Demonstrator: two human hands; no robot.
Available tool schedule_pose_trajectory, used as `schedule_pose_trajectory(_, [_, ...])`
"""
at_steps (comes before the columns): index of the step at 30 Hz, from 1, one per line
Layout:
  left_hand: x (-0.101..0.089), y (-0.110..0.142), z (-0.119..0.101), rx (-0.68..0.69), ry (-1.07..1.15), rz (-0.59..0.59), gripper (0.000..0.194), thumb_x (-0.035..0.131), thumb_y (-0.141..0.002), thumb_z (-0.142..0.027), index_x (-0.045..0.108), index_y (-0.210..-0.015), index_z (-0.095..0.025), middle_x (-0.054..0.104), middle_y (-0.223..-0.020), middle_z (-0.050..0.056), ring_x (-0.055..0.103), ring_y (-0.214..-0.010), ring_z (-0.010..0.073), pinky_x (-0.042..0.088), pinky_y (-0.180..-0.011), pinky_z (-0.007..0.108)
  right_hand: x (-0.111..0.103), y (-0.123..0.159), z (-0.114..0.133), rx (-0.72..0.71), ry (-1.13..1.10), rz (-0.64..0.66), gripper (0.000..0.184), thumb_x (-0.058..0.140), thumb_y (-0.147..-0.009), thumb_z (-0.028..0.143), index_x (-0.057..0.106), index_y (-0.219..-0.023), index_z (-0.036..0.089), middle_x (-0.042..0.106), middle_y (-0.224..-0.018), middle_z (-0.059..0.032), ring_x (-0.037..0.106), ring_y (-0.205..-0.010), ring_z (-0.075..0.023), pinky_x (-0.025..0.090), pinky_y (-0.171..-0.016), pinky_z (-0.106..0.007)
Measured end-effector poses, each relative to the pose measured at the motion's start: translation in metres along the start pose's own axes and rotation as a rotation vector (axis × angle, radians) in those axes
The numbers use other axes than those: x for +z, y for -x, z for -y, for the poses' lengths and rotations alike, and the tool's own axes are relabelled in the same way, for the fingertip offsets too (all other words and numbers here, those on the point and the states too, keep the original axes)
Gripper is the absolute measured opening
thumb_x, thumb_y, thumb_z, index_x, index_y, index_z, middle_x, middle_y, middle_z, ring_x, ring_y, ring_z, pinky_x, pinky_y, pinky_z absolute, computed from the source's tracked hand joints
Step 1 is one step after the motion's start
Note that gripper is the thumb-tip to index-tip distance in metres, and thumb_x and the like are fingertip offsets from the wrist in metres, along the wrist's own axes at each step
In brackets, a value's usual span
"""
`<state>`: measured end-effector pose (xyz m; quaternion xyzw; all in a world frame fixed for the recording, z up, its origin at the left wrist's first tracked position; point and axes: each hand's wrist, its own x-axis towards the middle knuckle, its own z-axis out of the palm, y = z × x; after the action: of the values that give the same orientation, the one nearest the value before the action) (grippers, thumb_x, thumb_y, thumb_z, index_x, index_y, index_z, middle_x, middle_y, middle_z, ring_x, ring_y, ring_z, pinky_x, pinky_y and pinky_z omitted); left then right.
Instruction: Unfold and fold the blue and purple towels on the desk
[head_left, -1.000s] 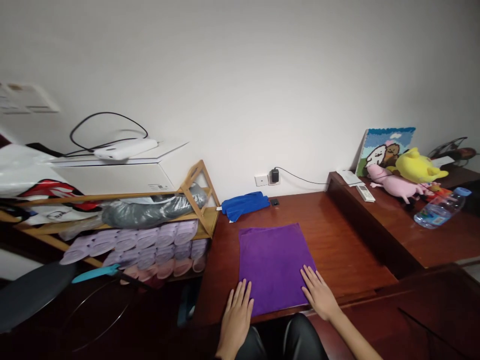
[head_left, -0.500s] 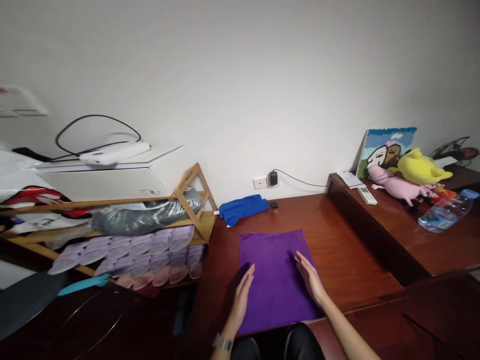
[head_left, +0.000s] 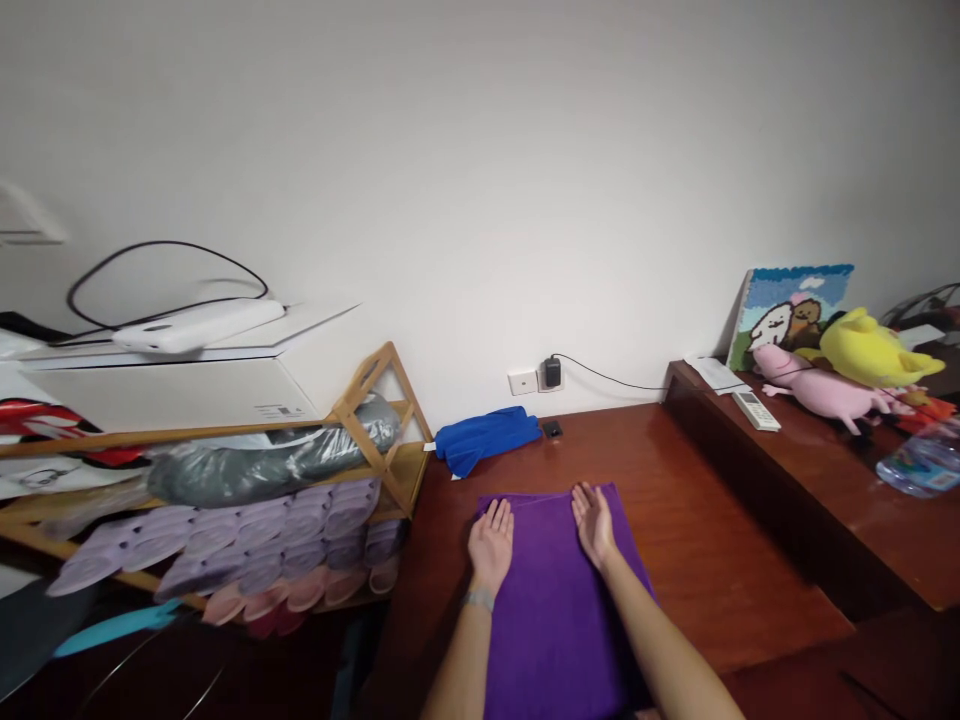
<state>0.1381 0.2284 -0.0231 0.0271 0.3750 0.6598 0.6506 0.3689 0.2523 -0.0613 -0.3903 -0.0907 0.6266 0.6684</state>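
Note:
A purple cloth (head_left: pixel 551 610) lies flat on the dark red wooden table (head_left: pixel 697 540), reaching to the near edge. My left hand (head_left: pixel 491 542) rests palm down on the cloth near its far left corner, fingers stretched out. My right hand (head_left: pixel 594 522) lies flat on the cloth near its far edge, fingers also extended. Neither hand holds anything. A wristband shows on my left wrist.
A folded blue cloth (head_left: pixel 486 438) lies by the wall behind the purple one. A wooden rack (head_left: pixel 375 420) with rolled lilac and pink cloths stands at the left. A raised shelf (head_left: pixel 825 470) at the right carries plush toys, a remote and a water bottle.
Both hands have slid forward over the purple cloth from its near edge to its far edge. The camera has tilted and moved closer to the table.

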Motion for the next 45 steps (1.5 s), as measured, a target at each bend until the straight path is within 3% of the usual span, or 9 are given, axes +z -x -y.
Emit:
schedule_pose_trajectory(6, [-0.021,-0.009,-0.01,-0.025,0.09,0.057,0.058,0.053,-0.102,-0.037,0.063,-0.155,-0.016,0.058,-0.168,0.018,0.051,-0.161,0.023,0.046,-0.132,0.04,-0.054,-0.015,0.07,-0.011,-0.116,-0.08,0.044,0.053,-0.101,0.059,0.07,-0.121,0.024,0.079,-0.129,-0.0103,0.073,-0.132,-0.0192,0.057,-0.12,-0.038])
schedule_pose_trajectory(13, [0.0,-0.007,-0.003,0.086,-0.156,0.003,0.047,0.05,-0.1,-0.037,0.074,-0.137,-0.018,0.058,-0.169,0.017,0.051,-0.161,0.0243,0.039,-0.137,0.043,-0.03,-0.012,0.074,-0.042,-0.021,-0.113,0.039,0.061,-0.096,0.057,0.074,-0.112,0.024,0.078,-0.132,-0.0087,0.069,-0.139,-0.0195,0.055,-0.123,-0.038])
schedule_pose_trajectory(18, [-0.003,0.026,0.009,0.186,-0.366,0.089,0.038,0.072,-0.09,-0.036,0.08,-0.124,-0.021,0.069,-0.158,0.015,0.056,-0.157,0.0293,0.035,-0.139,0.048,-0.013,0.023,0.053,-0.069,0.001,-0.066,0.037,0.075,-0.085,0.051,0.078,-0.112,0.025,0.077,-0.139,-0.0055,0.065,-0.144,-0.0213,0.047,-0.131,-0.04])
schedule_pose_trajectory(25, [-0.067,0.103,0.054,0.484,-1.242,0.41,0.039,0.066,-0.098,-0.057,0.086,-0.122,-0.033,0.079,-0.144,0.01,0.068,-0.142,0.0359,0.045,-0.133,0.058,-0.047,0.121,-0.04,0.071,0.104,0.21,0.057,0.07,-0.087,0.066,0.081,-0.126,0.027,0.071,-0.151,-0.0107,0.063,-0.149,-0.0321,0.047,-0.132,-0.057])
schedule_pose_trajectory(28, [-0.077,0.117,0.054,0.54,-1.443,0.511,0.039,0.057,-0.102,-0.048,0.084,-0.129,-0.037,0.074,-0.152,0.005,0.064,-0.149,0.0333,0.044,-0.134,0.058,-0.051,0.127,-0.037,0.043,0.123,0.163,0.056,0.067,-0.086,0.069,0.082,-0.122,0.028,0.073,-0.147,-0.0098,0.064,-0.148,-0.0338,0.048,-0.13,-0.06])
schedule_pose_trajectory(31, [-0.087,0.117,0.038,0.604,-1.576,0.47,0.042,0.054,-0.103,-0.043,0.082,-0.133,-0.037,0.07,-0.158,0.005,0.06,-0.153,0.0333,0.044,-0.135,0.057,-0.059,0.117,-0.005,-0.046,0.187,0.048,0.058,0.071,-0.079,0.073,0.082,-0.115,0.029,0.075,-0.145,-0.0089,0.063,-0.149,-0.0345,0.049,-0.128,-0.056])
schedule_pose_trajectory(35, [-0.122,0.112,0.015,0.726,-1.71,0.284,0.049,0.05,-0.104,-0.046,0.077,-0.142,-0.032,0.066,-0.163,0.008,0.058,-0.155,0.0348,0.043,-0.135,0.059,-0.09,0.12,0.038,-0.253,0.467,-0.107,0.079,0.078,-0.063,0.083,0.083,-0.116,0.024,0.074,-0.146,-0.0135,0.06,-0.15,-0.0405,0.043,-0.133,-0.054])
schedule_pose_trajectory(38, [-0.147,0.111,0.01,0.811,-1.785,0.259,0.054,0.048,-0.106,-0.047,0.07,-0.153,-0.034,0.06,-0.168,0.006,0.055,-0.158,0.0327,0.043,-0.135,0.058,-0.116,0.141,0.041,-0.411,0.828,-0.062,0.079,0.071,-0.073,0.085,0.084,-0.124,0.026,0.072,-0.149,-0.0123,0.058,-0.152,-0.042,0.035,-0.138,-0.059])
schedule_pose_trajectory(45, [-0.143,0.113,0.01,0.885,-1.821,0.292,0.055,0.047,-0.107,-0.045,0.066,-0.157,-0.032,0.058,-0.17,0.008,0.054,-0.158,0.0319,0.04,-0.136,0.057,-0.124,0.167,0.021,-0.528,1.307,0.168,0.062,0.07,-0.081,0.066,0.08,-0.136,0.038,0.059,-0.165,-0.003,0.043,-0.164,-0.0381,0.02,-0.145,-0.06])
